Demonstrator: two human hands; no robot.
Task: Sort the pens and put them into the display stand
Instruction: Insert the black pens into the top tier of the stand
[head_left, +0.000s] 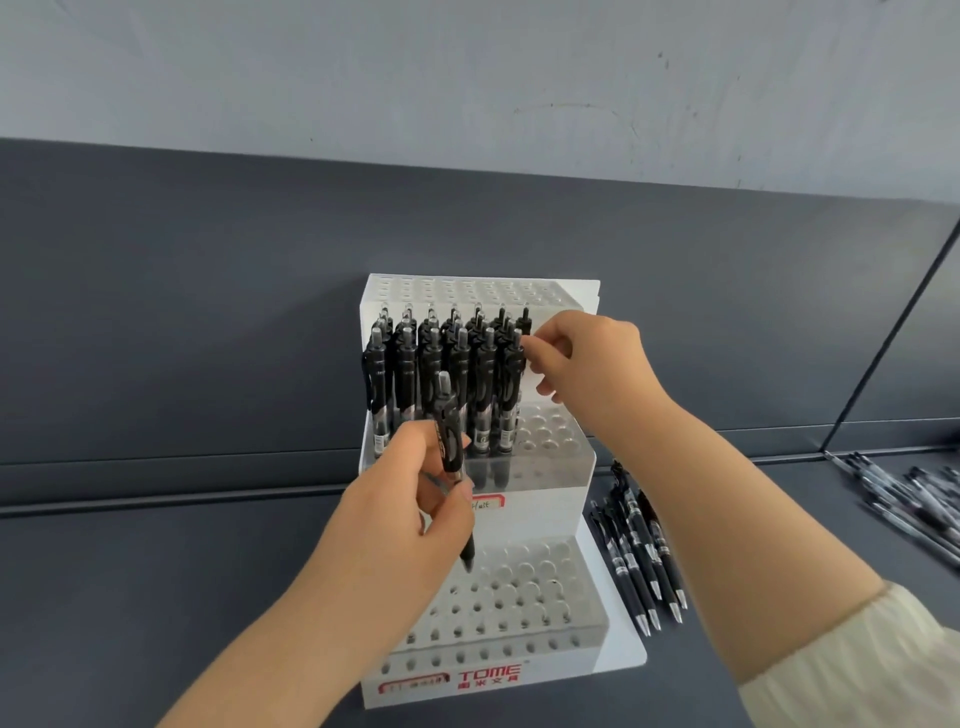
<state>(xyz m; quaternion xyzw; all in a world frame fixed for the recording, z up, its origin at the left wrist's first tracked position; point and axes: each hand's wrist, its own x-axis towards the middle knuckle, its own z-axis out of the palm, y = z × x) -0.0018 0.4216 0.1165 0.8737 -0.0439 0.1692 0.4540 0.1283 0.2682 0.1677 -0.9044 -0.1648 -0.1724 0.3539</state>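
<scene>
- The white tiered display stand (540, 582) sits mid-table, straight ahead of you at 12 o'clock. A red "TOME" logo (488, 677) is on its front lip.
- Black click pens (457, 384) stand upright in rows in the middle tier, packed toward its 9 o'clock side. The holes at its 3 o'clock end are open, as are the lower tier's holes and the top tier's back rows.
- The standing rows overlap, so you cannot count them. A small label on the wall below the middle tier is half covered and unreadable.
- Your left hand (400, 514) grips one black pen (451, 436) upright, fingers and thumb curled round its barrel. Your fingers hide its middle. Its tip points down over the lower tier's holes, but you cannot tell whether it is in one.
- Your right hand (587, 364) is at the 3 o'clock end of the standing rows, with thumb and forefinger drawn close at a pen's top. The other fingers are loosely curled. Whether it pinches that pen is unclear.
- Loose black pens (639, 551) lie side by side on the dark table (156, 597), just beside the stand at 3 o'clock, silver tips toward you.
- Farther out at 3 o'clock, a pile of pens (914, 499) is blurred and cut off by the frame edge.
- A cream sleeve (852, 660) covers your right forearm at 5 o'clock.
</scene>
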